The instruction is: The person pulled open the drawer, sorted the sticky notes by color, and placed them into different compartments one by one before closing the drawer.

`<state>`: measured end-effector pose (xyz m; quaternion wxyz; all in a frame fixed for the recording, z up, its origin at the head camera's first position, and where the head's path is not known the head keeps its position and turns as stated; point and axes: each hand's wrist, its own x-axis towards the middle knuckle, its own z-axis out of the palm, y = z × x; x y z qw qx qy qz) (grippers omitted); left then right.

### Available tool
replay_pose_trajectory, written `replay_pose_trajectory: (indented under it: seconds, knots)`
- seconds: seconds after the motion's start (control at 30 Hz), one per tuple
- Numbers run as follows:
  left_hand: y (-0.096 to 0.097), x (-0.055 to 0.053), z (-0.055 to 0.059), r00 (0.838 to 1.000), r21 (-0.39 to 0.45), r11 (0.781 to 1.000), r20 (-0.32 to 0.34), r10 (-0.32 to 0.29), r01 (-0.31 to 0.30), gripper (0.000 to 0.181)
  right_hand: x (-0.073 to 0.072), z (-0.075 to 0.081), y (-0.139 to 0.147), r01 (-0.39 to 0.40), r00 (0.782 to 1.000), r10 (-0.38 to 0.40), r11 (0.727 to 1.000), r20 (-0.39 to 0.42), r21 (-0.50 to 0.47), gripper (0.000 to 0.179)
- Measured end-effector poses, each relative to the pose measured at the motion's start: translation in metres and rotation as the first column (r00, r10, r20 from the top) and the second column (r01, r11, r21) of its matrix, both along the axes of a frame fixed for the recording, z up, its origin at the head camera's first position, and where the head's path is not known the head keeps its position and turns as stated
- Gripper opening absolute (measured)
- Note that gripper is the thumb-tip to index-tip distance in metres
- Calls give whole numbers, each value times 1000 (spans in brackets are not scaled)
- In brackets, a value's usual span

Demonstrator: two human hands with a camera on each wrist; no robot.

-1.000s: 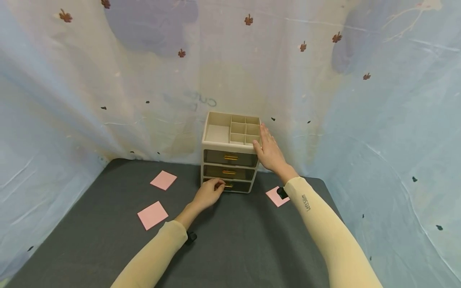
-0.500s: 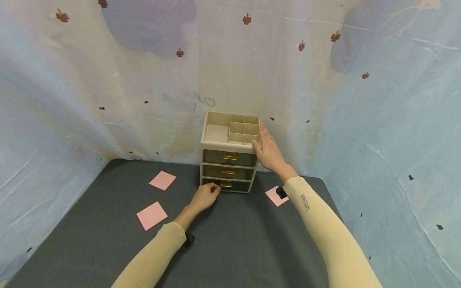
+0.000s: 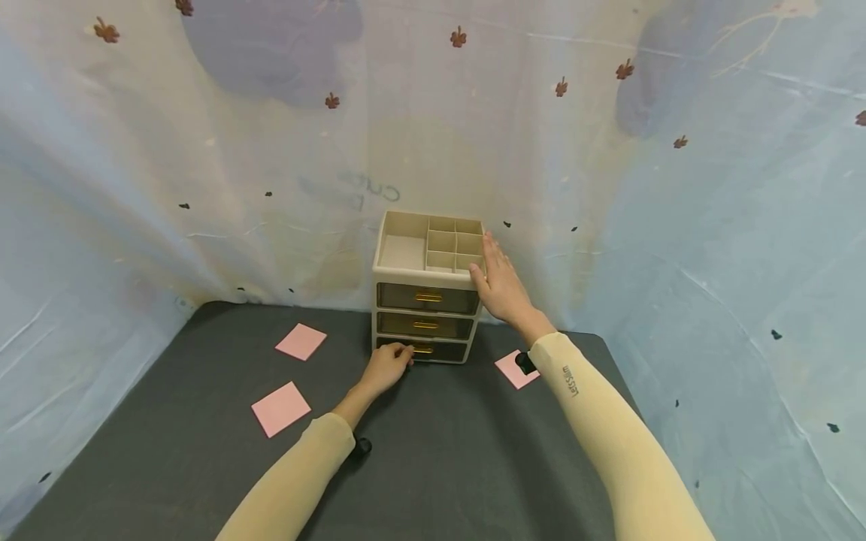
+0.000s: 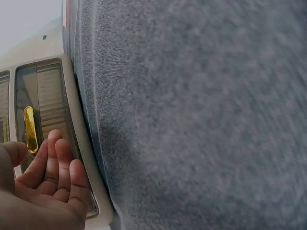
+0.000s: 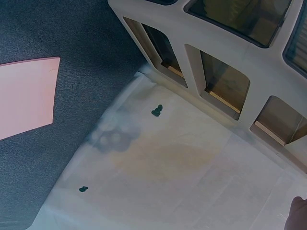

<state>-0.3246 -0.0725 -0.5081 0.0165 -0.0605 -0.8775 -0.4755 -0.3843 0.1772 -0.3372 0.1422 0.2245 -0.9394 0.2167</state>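
A cream drawer organizer (image 3: 426,277) with three dark see-through drawers and gold handles stands against the back cloth. All three drawers look closed. My left hand (image 3: 386,368) is at the bottom drawer's left part, beside its gold handle (image 3: 422,350). In the left wrist view, thumb and loosely bent fingers (image 4: 62,151) lie around the lower end of that handle (image 4: 30,129); no grip on it shows. My right hand (image 3: 504,285) rests with straight fingers along the organizer's right side, thumb at the top front corner. Only a bit of it shows in the right wrist view.
Two pink square sheets (image 3: 280,409) (image 3: 301,342) lie on the dark tabletop (image 3: 433,451) at left. Another pink sheet (image 3: 509,368) lies at right, partly behind my right wrist camera (image 3: 525,363). A patterned cloth (image 3: 433,113) hangs behind and at both sides.
My left hand drew back left and slightly down from the bottom handle, uncovering it, and its fingers have since shifted a little. The right hand stays on the organizer. The view shifted slightly.
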Motion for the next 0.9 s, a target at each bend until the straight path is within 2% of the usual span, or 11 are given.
replay_pose_trajectory:
  seconds: [0.2, 0.33, 0.67, 0.9]
  knots:
    - [3, 0, 4, 999, 40, 999, 38, 35, -36, 39, -2, -1, 0, 4, 1000, -4, 1000, 10, 0, 72]
    - [4, 1, 5, 998, 51, 997, 34, 53, -55, 39, -1, -2, -1, 3, 1000, -3, 1000, 10, -3, 71]
    - [6, 0, 2, 998, 99, 993, 29, 54, -56, 37, 2, 0, -1, 3, 1000, -3, 1000, 12, -11, 71]
    - [6, 2, 2, 997, 125, 990, 58, 61, -67, 37, 2, 1, -1, 6, 1000, -6, 1000, 4, -6, 70]
